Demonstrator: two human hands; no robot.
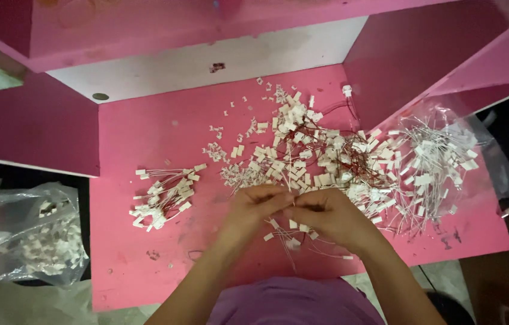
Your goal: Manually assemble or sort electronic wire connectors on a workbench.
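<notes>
Wire (290, 203) prob. pinched btwn both fingertips (283, 201).

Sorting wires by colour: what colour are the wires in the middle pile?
Dark red wires, with white connectors; clearest in the head view.

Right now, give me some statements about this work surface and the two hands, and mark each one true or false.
1. The left hand and the right hand meet fingertip to fingertip above the pink table. True.
2. The small bundle of white connectors lies to the right of both hands. False: it lies to their left, apart from the large pile.
3. The big pile of connectors with red wires sits beyond the hands. True.
4. The clear plastic bag at the left edge holds red wires only. False: it holds white pieces.
5. The hands rest flat and wide apart. False: they are pressed close together, fingers pinching something small.
</notes>
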